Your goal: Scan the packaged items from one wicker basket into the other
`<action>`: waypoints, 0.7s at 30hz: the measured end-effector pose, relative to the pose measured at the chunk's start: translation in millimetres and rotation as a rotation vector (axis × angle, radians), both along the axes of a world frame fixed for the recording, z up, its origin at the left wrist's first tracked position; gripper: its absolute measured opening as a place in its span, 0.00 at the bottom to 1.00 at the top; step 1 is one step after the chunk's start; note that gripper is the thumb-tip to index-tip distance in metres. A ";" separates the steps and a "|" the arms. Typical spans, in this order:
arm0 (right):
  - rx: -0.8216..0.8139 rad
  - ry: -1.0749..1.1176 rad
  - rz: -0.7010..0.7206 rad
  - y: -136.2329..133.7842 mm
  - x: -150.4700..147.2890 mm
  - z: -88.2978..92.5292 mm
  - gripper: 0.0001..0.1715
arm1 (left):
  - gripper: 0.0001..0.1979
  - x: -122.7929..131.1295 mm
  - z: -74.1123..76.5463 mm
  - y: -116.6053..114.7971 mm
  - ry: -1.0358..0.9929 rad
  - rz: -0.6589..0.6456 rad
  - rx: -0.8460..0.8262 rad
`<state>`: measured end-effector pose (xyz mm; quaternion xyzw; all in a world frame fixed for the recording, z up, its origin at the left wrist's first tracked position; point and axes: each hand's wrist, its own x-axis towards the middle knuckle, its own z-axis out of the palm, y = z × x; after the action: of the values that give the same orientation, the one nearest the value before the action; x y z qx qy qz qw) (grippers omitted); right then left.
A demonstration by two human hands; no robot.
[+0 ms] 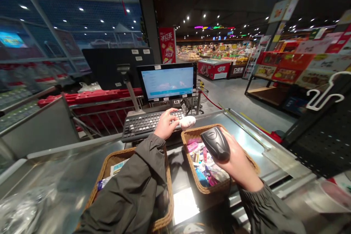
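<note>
My left hand reaches over the right part of the black keyboard, fingers stretched out and resting on or just above the keys. Close to its fingertips lies a small rounded white item with faint markings; I cannot tell whether the thumb touches it. My right hand is wrapped round a black barcode scanner, which hangs over the right wicker basket. Pink, blue and white small goods fill that basket. The sleeve of my left arm partly covers the left wicker basket.
A lit monitor stands behind the keyboard, beside a second screen seen from its back. Both baskets sit on a metal counter. Clear plastic bags lie at left. A white hanger hangs at right.
</note>
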<state>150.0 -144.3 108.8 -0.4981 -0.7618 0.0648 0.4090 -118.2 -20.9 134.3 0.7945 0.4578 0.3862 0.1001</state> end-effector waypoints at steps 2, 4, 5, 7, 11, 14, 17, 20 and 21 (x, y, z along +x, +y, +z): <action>0.003 -0.009 -0.006 -2.7 -4.9 1.2 0.38 | 0.09 -4.7 -1.9 -3.8 -0.063 0.015 -0.028; -0.011 -0.022 -0.012 -4.7 -9.9 2.1 0.35 | 0.09 -9.9 -2.8 -7.4 -0.122 0.041 -0.039; -0.019 -0.030 -0.009 -5.4 -12.7 2.4 0.33 | 0.09 -12.8 -2.9 -9.1 -0.144 0.055 -0.031; -0.023 -0.042 0.012 -5.9 -19.2 3.1 0.31 | 0.10 -18.9 -2.5 -12.2 -0.164 0.077 0.001; 0.008 -0.067 0.072 -5.0 -34.8 6.3 0.32 | 0.09 -29.0 1.1 -19.2 -0.146 0.096 0.041; 0.008 -0.101 0.099 -4.2 -44.8 10.3 0.34 | 0.09 -33.5 5.4 -26.8 -0.106 0.123 0.043; -0.003 -0.128 0.115 -3.8 -51.3 13.4 0.35 | 0.09 -36.6 9.8 -35.2 -0.059 0.147 0.057; -0.015 -0.133 0.132 -4.1 -55.4 14.4 0.34 | 0.10 -40.2 12.9 -41.7 -0.023 0.158 0.080; -0.018 -0.135 0.138 -4.3 -56.6 14.3 0.34 | 0.10 -41.5 13.4 -43.1 -0.011 0.158 0.088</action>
<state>93.4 -148.6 123.1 -0.4512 -0.8197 0.0660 0.3468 -159.7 -64.0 147.7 0.7573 0.5012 0.4170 0.0370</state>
